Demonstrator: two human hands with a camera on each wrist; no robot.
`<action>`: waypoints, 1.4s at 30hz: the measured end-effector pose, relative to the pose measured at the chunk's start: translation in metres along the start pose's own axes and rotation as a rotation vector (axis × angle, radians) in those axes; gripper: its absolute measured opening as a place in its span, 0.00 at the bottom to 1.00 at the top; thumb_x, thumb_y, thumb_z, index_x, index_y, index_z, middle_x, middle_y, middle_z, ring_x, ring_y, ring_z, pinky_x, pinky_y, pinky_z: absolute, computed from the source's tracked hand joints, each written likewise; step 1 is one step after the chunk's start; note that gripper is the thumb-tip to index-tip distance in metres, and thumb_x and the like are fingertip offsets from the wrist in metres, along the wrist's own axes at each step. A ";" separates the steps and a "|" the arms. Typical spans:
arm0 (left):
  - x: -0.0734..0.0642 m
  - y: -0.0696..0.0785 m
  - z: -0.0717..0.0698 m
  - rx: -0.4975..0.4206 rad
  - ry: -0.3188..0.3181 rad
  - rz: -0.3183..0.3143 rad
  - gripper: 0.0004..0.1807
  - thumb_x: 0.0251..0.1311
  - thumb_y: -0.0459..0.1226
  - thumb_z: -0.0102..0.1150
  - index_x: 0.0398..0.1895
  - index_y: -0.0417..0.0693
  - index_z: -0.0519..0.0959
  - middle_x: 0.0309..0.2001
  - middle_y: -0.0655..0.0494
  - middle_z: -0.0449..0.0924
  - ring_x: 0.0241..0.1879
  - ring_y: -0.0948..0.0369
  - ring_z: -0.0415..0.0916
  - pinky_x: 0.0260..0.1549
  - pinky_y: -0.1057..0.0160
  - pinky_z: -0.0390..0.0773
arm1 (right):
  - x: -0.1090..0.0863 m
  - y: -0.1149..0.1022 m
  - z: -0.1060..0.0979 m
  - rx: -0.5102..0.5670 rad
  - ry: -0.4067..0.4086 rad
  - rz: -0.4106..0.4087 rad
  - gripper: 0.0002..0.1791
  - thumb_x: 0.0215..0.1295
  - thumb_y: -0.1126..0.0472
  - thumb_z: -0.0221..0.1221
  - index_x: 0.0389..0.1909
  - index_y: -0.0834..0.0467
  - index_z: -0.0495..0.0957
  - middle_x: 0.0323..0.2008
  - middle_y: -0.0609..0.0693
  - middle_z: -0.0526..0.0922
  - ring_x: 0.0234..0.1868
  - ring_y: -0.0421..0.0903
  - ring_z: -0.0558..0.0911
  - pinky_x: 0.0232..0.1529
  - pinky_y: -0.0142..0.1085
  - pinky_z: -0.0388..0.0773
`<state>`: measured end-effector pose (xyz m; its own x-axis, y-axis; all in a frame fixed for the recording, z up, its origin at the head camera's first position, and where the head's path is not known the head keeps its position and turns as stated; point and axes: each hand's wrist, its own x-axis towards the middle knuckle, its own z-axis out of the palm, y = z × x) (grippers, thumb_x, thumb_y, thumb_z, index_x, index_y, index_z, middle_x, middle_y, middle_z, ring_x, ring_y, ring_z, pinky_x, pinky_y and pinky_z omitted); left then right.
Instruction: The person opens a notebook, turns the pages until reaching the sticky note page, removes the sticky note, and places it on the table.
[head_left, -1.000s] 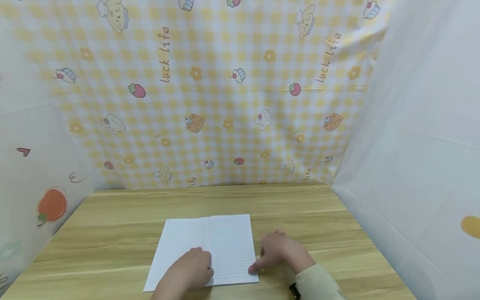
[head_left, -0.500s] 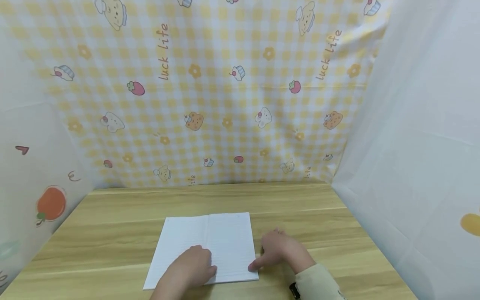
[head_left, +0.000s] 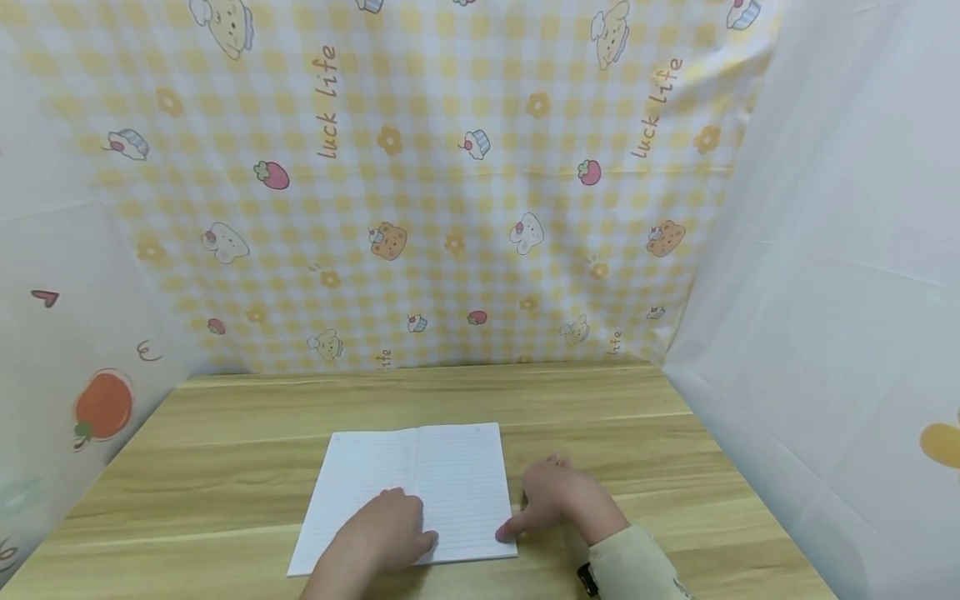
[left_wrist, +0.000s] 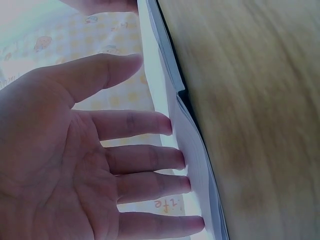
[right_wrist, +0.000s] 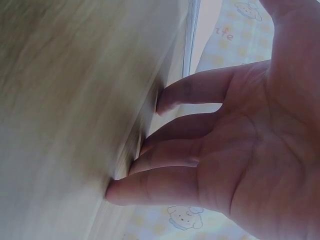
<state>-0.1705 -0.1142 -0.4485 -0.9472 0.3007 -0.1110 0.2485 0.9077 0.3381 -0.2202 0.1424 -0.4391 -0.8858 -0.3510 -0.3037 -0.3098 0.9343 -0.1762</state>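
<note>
An open notebook (head_left: 465, 492) with ruled white pages lies flat on the wooden table, its centre fold running away from me. My left hand (head_left: 386, 529) rests on the left page near the fold. In the left wrist view, its straight fingers (left_wrist: 145, 157) touch the paper and the thumb points out apart from them. My right hand (head_left: 555, 496) is at the notebook's right edge, thumb on the lower right corner of the page. Its other fingers (right_wrist: 160, 185) stand on the wood beside the notebook, fairly straight and slightly spread.
The wooden table (head_left: 225, 467) stretches around the notebook. A yellow checked cloth (head_left: 442, 200) with cartoon prints hangs behind it. White sheets close off both sides, such as the right one (head_left: 847, 292). A black strap (head_left: 588, 579) shows by the right sleeve.
My left thumb has stretched out to the right over the page. The right hand and the notebook keep their places, and the head view has tipped slightly downward.
</note>
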 end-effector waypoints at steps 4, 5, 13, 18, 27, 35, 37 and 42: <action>0.000 0.001 -0.001 0.010 -0.002 -0.005 0.19 0.58 0.46 0.74 0.22 0.40 0.81 0.27 0.50 0.79 0.31 0.55 0.71 0.45 0.44 0.82 | 0.000 0.001 0.000 0.001 -0.004 -0.013 0.35 0.48 0.29 0.77 0.14 0.55 0.75 0.35 0.55 0.85 0.51 0.58 0.80 0.70 0.60 0.76; 0.000 0.001 -0.001 0.012 0.000 -0.004 0.19 0.58 0.46 0.74 0.22 0.39 0.81 0.27 0.50 0.79 0.31 0.55 0.71 0.45 0.44 0.82 | 0.000 0.000 -0.001 -0.001 -0.002 -0.015 0.35 0.48 0.29 0.76 0.15 0.55 0.75 0.35 0.55 0.85 0.51 0.58 0.80 0.70 0.60 0.75; 0.000 0.000 -0.001 0.002 0.001 0.009 0.20 0.58 0.46 0.74 0.21 0.41 0.79 0.25 0.51 0.76 0.29 0.55 0.68 0.41 0.47 0.80 | 0.001 0.001 0.001 -0.023 0.004 -0.015 0.36 0.49 0.28 0.76 0.17 0.56 0.75 0.50 0.65 0.89 0.65 0.70 0.80 0.74 0.64 0.71; -0.001 0.000 -0.001 -0.007 0.005 0.016 0.20 0.57 0.45 0.74 0.20 0.42 0.78 0.25 0.52 0.75 0.29 0.55 0.67 0.40 0.47 0.80 | 0.001 0.000 0.002 -0.026 0.004 0.003 0.36 0.49 0.28 0.76 0.20 0.59 0.80 0.58 0.69 0.86 0.70 0.74 0.76 0.75 0.65 0.70; -0.002 0.002 -0.001 0.002 -0.008 -0.003 0.20 0.57 0.46 0.75 0.26 0.36 0.83 0.29 0.49 0.80 0.32 0.55 0.70 0.45 0.45 0.82 | 0.002 0.001 0.003 0.005 -0.003 0.003 0.36 0.49 0.29 0.76 0.21 0.60 0.78 0.61 0.72 0.84 0.75 0.77 0.70 0.79 0.65 0.64; -0.002 0.001 -0.001 -0.013 -0.028 0.007 0.24 0.56 0.51 0.76 0.19 0.43 0.78 0.26 0.53 0.75 0.30 0.55 0.68 0.39 0.48 0.79 | 0.002 0.001 0.005 0.008 0.002 0.002 0.36 0.49 0.29 0.76 0.20 0.59 0.77 0.60 0.72 0.85 0.74 0.77 0.71 0.78 0.66 0.66; -0.002 0.001 -0.002 -0.017 -0.035 0.008 0.25 0.55 0.53 0.77 0.19 0.45 0.76 0.27 0.53 0.74 0.31 0.55 0.69 0.40 0.47 0.80 | 0.002 0.000 0.004 -0.002 0.006 0.001 0.36 0.49 0.29 0.76 0.19 0.58 0.77 0.57 0.70 0.86 0.72 0.76 0.73 0.77 0.66 0.67; -0.003 0.001 -0.002 -0.025 -0.051 -0.002 0.30 0.51 0.59 0.79 0.21 0.43 0.77 0.29 0.52 0.75 0.33 0.54 0.71 0.40 0.46 0.81 | 0.003 -0.003 0.006 -0.030 0.016 0.001 0.38 0.52 0.27 0.73 0.28 0.63 0.85 0.57 0.69 0.87 0.71 0.77 0.74 0.76 0.68 0.67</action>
<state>-0.1675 -0.1144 -0.4463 -0.9361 0.3137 -0.1592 0.2406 0.9011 0.3607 -0.2198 0.1383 -0.4446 -0.8915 -0.3489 -0.2890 -0.3186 0.9363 -0.1476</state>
